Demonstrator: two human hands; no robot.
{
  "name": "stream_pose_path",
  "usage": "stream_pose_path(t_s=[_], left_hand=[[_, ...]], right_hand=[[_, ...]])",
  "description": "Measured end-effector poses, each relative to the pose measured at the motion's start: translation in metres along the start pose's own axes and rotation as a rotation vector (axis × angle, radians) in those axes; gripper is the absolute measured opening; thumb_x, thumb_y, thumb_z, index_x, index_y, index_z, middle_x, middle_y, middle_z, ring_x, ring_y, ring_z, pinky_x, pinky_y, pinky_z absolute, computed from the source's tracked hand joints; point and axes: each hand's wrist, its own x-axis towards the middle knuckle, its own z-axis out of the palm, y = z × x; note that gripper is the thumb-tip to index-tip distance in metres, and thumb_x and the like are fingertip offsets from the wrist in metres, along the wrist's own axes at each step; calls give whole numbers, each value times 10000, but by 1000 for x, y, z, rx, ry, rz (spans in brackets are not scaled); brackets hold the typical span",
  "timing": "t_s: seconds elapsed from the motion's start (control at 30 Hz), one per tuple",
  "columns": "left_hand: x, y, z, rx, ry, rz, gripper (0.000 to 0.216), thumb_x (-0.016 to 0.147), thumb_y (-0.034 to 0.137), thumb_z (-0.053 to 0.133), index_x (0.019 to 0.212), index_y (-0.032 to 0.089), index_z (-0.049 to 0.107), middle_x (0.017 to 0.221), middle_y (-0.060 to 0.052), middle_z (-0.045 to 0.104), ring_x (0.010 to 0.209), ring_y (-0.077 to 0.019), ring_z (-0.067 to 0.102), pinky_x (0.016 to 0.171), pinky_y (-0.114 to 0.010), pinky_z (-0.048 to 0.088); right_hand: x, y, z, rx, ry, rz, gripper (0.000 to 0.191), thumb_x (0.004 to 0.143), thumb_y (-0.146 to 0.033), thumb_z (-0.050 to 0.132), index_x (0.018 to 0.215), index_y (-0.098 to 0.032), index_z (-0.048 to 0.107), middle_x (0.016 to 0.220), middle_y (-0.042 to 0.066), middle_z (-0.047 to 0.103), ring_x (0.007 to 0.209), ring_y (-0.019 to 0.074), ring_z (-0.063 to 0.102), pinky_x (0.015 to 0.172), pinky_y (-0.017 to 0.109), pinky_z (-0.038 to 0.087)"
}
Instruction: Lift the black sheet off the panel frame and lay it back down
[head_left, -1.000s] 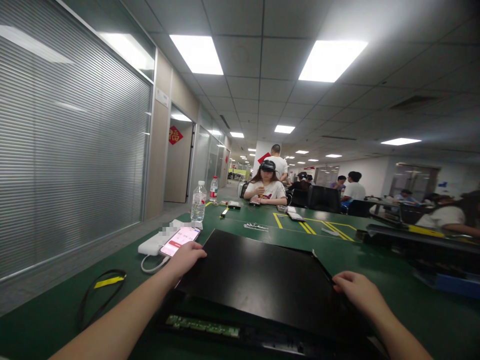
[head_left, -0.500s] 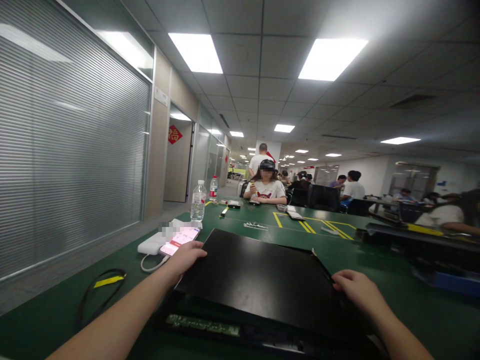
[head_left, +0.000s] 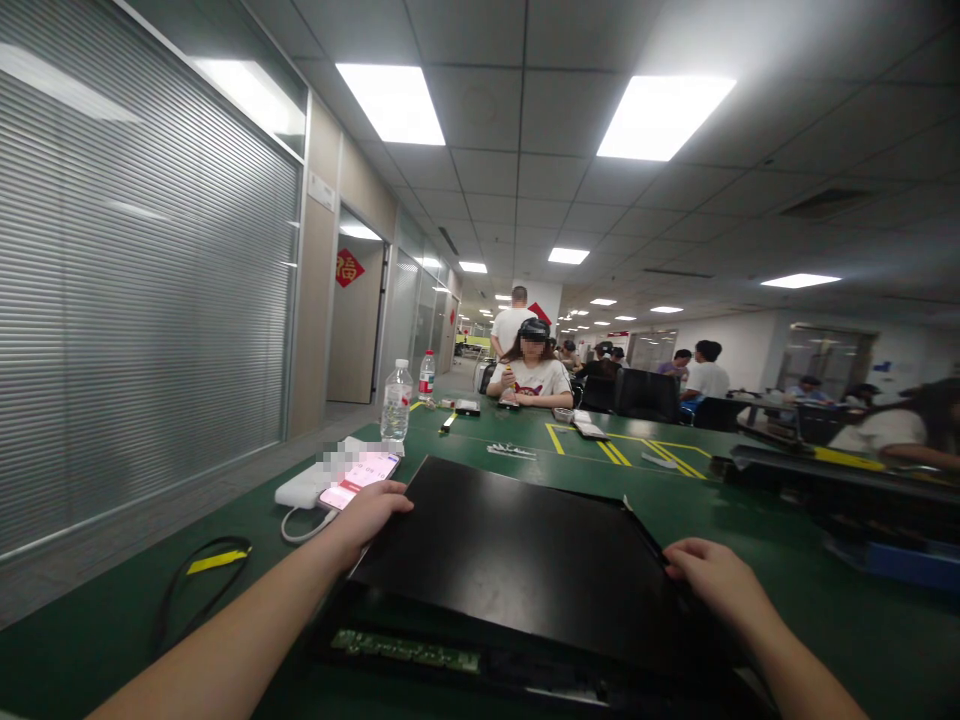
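Observation:
A flat, glossy black display panel (head_left: 510, 550) lies in front of me over the green table. A green circuit board (head_left: 405, 648) shows along its near side, beside a dark frame strip. My left hand (head_left: 379, 512) holds the panel's left edge, thumb on the edge and fingers partly hidden. At the opposite edge, my right hand (head_left: 701, 565) pinches the dark rim with its fingers closed. A small pale strip sticks up from the far right corner of the panel.
Left of the panel are a lit phone (head_left: 364, 478), a white power bank (head_left: 300, 488) with a cable, and a water bottle (head_left: 396, 402). A black strap (head_left: 176, 590) lies nearer. Dark panels (head_left: 810, 475) stand at right. Across the table (head_left: 480, 440) sits a person (head_left: 531, 380).
Both hands keep their hold on the display panel, and the light reflection on its surface has shifted slightly. In the background, a standing person has moved a little left.

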Motion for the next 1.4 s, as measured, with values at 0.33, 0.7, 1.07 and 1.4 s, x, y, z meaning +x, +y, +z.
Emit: stream_pose_path(t_s=[0.33,0.7,1.07,1.4], left_hand=[[-2,1,-1,333,138,119,202,574,214,564,772,176,580,677,-8,659,747,-217,623,621,-274,451],[-3,1,-2,190,62,103,233,625,277,587,836,183,563,630,5,655,629,-198,630,569,-270,460],[3,-3,-4,394,92,232,188,585,266,600,732,149,607,695,-33,670,708,-206,623,643,-269,441],[6,-12,-8,689,110,258,104,588,254,594,628,164,628,625,-9,625,677,-191,592,612,-242,391]], right_hand=[[0,-1,0,-20,-9,13,272,697,-359,447,790,-230,667,760,13,701,726,184,619,610,260,401],[-1,0,0,-6,1,0,271,703,-360,451,776,-216,669,747,25,703,705,184,623,588,253,404],[1,-3,1,-11,6,15,272,705,-356,451,786,-217,670,760,24,702,744,197,615,631,276,397],[2,0,3,3,26,-15,262,708,-349,456,773,-213,670,718,23,701,727,187,622,602,250,399]])
